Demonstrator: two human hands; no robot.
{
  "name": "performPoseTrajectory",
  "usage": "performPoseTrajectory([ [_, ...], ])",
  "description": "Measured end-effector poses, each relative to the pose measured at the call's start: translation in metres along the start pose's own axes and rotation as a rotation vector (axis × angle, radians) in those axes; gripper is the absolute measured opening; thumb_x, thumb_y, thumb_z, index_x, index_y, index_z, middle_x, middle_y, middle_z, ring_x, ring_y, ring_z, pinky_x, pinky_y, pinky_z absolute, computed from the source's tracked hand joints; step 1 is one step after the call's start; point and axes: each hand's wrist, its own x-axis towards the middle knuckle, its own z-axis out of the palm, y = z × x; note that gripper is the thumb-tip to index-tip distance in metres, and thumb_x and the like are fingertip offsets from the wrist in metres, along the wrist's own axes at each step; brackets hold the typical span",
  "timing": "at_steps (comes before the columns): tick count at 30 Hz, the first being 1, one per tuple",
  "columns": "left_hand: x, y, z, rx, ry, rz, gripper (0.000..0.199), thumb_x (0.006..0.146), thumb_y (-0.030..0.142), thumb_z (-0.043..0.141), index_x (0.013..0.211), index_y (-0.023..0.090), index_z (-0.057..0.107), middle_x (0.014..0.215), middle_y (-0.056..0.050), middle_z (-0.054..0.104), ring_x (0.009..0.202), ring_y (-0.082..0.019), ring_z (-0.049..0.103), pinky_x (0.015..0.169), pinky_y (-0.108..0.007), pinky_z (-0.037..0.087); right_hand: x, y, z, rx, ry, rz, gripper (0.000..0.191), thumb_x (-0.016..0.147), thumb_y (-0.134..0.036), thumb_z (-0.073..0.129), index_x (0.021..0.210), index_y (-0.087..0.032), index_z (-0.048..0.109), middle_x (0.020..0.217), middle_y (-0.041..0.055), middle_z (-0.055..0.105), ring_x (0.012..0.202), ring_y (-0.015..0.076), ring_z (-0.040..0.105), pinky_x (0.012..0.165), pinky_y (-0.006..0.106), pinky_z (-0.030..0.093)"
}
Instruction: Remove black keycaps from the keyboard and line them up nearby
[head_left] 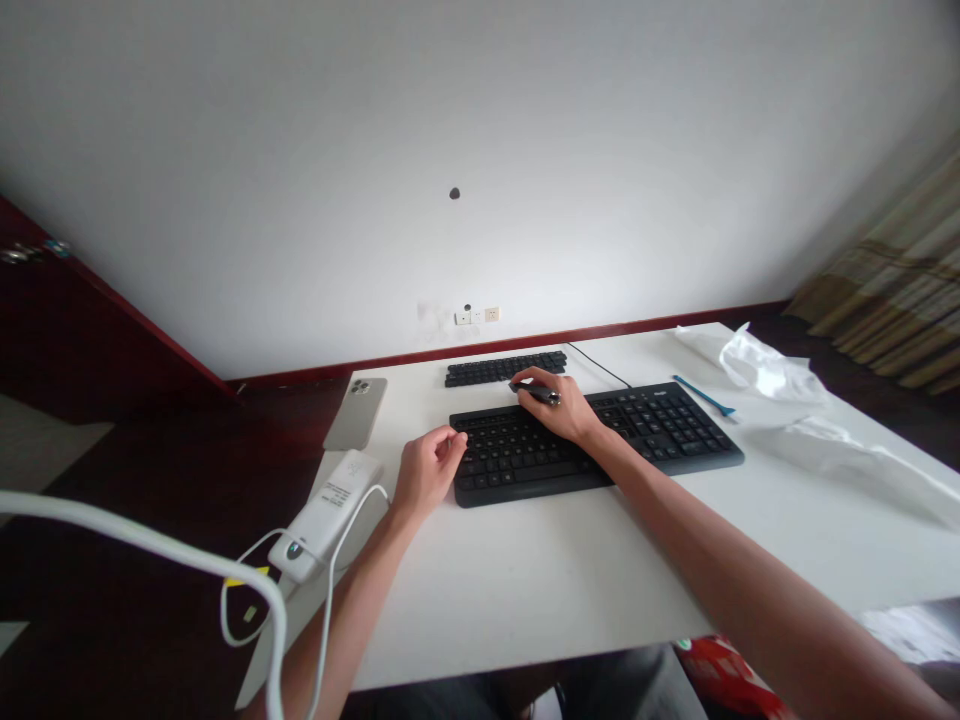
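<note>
Black keyboard lies mid-frame on the white counter, a row of black keycaps behind it; the right hand pinches a small dark tool at its top edge, the left hand loosely curled and empty beside its left end, near a white power bank

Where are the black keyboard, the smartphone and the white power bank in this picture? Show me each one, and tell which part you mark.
Black keyboard [660, 430]: head view, on the keys at its right end.
Smartphone [356, 420]: head view, on its back, below the camera lenses.
White power bank [334, 505]: head view, on its printed upper face.
</note>
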Motion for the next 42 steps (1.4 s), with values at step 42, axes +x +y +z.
performPoseTrajectory([
  [42,-0.002,0.011,-0.006,-0.116,-0.026,0.076,0.043,0.105,0.045,0.046,0.085,0.019,0.074,0.082,-0.001,0.071,0.07,-0.015,0.058,0.067,-0.025,0.041,0.001,-0.009,0.008,0.43,0.13,0.061,0.034,0.094,-0.044,0.056,0.073,-0.019,0.063,0.069,0.0007,0.057,0.065,0.0158,0.051,0.06,0.027,0.04],
])
